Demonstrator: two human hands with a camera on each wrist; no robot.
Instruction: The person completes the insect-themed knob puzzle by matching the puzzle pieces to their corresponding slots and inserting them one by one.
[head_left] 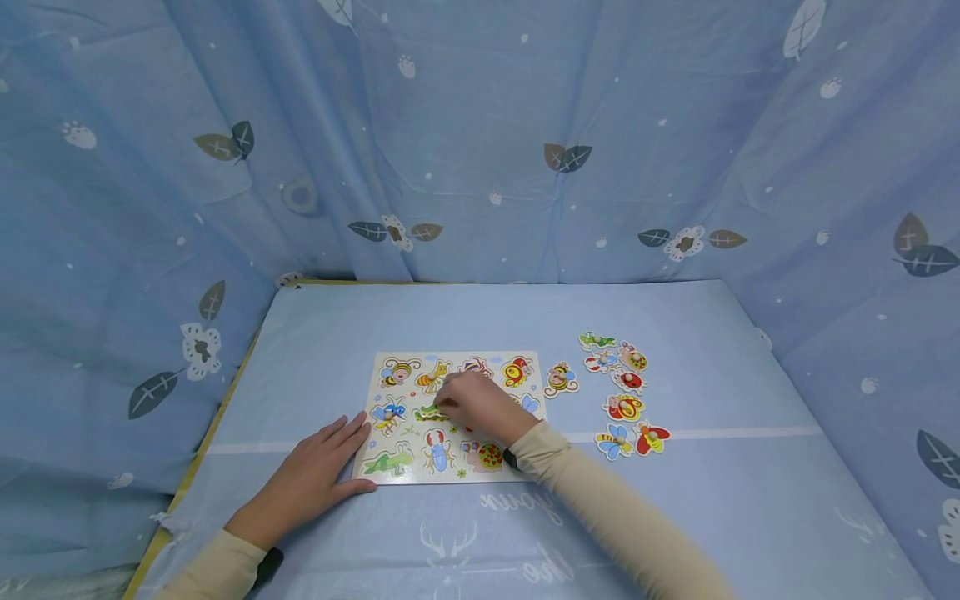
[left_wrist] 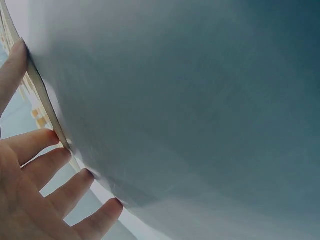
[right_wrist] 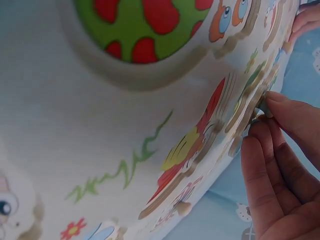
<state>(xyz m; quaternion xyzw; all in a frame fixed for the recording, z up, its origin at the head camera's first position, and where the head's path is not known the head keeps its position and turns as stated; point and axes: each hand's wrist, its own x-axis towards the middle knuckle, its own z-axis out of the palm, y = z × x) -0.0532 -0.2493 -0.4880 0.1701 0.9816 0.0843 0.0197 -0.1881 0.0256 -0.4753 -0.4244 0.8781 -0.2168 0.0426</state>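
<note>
A white wooden puzzle board (head_left: pixel 364 475) with pictures of insects lies on the table. My left hand (head_left: pixel 318 467) rests at its left edge with fingers spread; in the left wrist view the fingertips (left_wrist: pixel 82 175) touch the board's rim. Over the middle of the board, my right hand (head_left: pixel 480 406) pinches a green caterpillar puzzle piece (head_left: pixel 429 413) between thumb and fingers. Seen from the right wrist, the thumb and fingertips meet low over the caterpillar's spot, and the fingers hide most of the piece. A small wooden knob (right_wrist: pixel 184 208) stands up from a striped piece farther along the board.
Right of the board lie several loose knobbed pieces: a bee (head_left: pixel 561 379) close to the edge, a grasshopper (head_left: pixel 597 340), a snail (head_left: pixel 633 358), a ladybug (head_left: pixel 628 381), a butterfly (head_left: pixel 624 407) and a red-winged insect (head_left: pixel 652 437). Blue patterned curtains (head_left: pixel 480 167) surround the table.
</note>
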